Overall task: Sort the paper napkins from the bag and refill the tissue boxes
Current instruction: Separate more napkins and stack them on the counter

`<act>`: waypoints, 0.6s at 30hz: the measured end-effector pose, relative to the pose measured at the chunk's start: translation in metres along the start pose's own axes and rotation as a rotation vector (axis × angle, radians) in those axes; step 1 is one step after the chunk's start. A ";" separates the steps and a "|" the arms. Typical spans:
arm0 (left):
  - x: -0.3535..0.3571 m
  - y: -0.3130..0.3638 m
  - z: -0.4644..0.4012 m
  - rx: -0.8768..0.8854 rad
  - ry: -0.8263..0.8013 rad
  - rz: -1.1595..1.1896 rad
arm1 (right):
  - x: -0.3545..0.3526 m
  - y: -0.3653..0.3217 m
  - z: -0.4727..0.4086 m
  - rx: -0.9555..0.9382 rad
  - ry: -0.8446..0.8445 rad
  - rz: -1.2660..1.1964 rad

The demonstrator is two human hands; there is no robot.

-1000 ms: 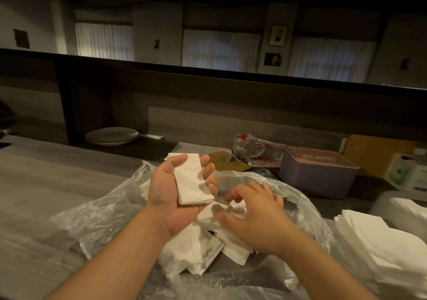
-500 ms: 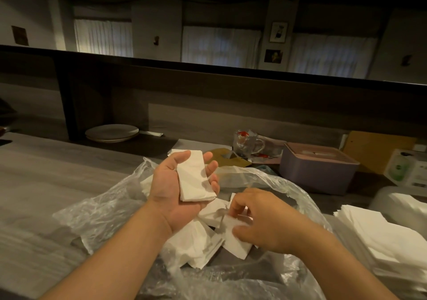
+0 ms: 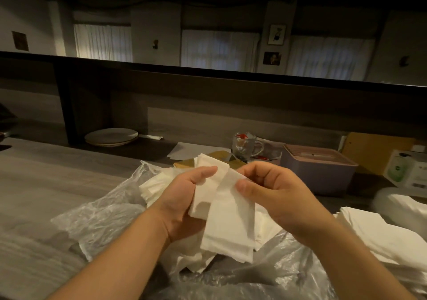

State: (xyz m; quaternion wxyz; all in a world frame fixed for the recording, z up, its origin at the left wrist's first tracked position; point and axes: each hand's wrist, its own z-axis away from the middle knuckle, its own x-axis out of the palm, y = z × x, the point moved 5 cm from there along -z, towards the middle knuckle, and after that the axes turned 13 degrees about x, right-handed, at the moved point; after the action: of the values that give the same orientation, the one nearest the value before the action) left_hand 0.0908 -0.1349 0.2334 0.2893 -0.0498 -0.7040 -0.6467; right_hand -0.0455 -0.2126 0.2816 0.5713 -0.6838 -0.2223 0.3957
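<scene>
Grey wood-grain desk (image 3: 46, 184), dim light. Landmark: crumpled clear plastic bag (image 3: 99, 218), lying open on the desk with loose white paper napkins (image 3: 152, 184) inside it.

Above the bag's mouth, left hand (image 3: 182, 198) holds a small folded white napkin stack (image 3: 205, 193), thumb across its top, fingers curled behind: grip clamped on the stack. Right hand (image 3: 277, 191) pinches a single folded white napkin (image 3: 228, 225) at its upper edge between thumb and fingers; the sheet hangs down over the bag and overlaps the left-hand stack.

Right of the bag: a flat pile of sorted white napkins (image 3: 381, 232) on the desk. Beyond the bag, to the right: a lilac plastic tissue box with pink lid (image 3: 318, 172), lid on. Just left of that box, a clear glass mug (image 3: 245, 147) with something red inside. Beyond the bag, left: stacked pale round plates (image 3: 111, 136) in a dark recess under a raised ledge.

Room behind the ledge: white curtained windows (image 3: 219, 47), two small framed pictures (image 3: 276, 35) on a pillar.
</scene>
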 end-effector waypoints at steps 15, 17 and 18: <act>0.019 -0.008 0.014 -0.076 -0.279 -0.034 | 0.007 0.017 -0.013 -0.166 0.396 0.335; 0.020 -0.009 0.014 -0.100 -0.303 -0.032 | 0.007 0.018 -0.014 -0.166 0.389 0.367; 0.021 -0.010 0.014 -0.123 -0.317 -0.042 | 0.007 0.018 -0.014 -0.170 0.387 0.362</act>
State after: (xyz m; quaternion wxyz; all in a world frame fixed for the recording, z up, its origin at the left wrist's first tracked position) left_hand 0.0645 -0.1296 0.2345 0.1576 -0.1540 -0.7008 -0.6785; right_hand -0.0327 -0.2201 0.2629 0.4636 -0.8208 -0.0156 0.3334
